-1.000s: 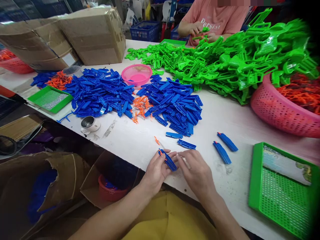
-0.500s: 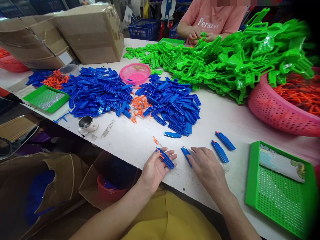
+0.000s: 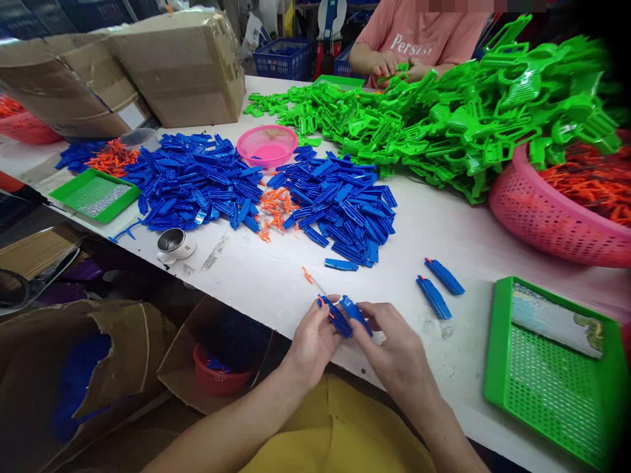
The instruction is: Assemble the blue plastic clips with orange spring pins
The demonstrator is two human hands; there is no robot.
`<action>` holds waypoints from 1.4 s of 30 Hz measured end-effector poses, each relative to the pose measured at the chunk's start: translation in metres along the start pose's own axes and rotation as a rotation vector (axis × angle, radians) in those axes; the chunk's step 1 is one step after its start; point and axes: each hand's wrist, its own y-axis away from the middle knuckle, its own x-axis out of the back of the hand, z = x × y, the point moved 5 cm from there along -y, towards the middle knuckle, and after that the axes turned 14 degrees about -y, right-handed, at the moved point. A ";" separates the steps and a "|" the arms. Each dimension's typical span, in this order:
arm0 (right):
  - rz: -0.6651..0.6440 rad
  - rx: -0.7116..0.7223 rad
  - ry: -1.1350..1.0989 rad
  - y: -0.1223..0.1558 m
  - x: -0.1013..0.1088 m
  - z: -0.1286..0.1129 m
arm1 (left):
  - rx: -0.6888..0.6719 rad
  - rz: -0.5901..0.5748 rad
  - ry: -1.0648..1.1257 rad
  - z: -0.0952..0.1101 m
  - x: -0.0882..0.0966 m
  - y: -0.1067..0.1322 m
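In my left hand [image 3: 314, 341] lies a blue plastic half-shell [image 3: 339, 322] with its hollow ribbed side up and an orange piece in it. Between the fingers and thumb of my right hand [image 3: 394, 341] is a second blue half-shell [image 3: 355, 314], smooth side up, held close beside the first. Just beyond my left hand, a small orange piece [image 3: 307, 275] with a metal spring rests on the white table [image 3: 256, 282]. Two closed blue pieces with orange tips [image 3: 434, 297] lie to the right of my right hand.
Heaps of blue shells [image 3: 340, 203] and orange pieces [image 3: 277, 207] spread across the table, behind a metal cup [image 3: 176, 244]. Green toy-gun frames [image 3: 419, 125] pile up at the back. A green tray [image 3: 497, 355] and a pink basket [image 3: 557, 223] stand right. Opposite sits a co-worker [image 3: 419, 33].
My right hand has lifted the blue half-shell off the table and brought it left beside the one in my left hand. My left hand has moved slightly right, its fingers more curled.
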 end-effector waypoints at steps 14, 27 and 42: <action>-0.037 0.051 0.081 0.007 -0.020 -0.008 | 0.086 0.033 0.013 -0.002 -0.009 0.004; -0.022 -0.185 -0.214 0.007 -0.014 0.003 | -0.204 -0.121 -0.207 -0.003 -0.014 0.006; -0.168 -0.162 -0.280 0.005 0.013 0.003 | -0.316 -0.062 -0.650 0.025 -0.003 0.015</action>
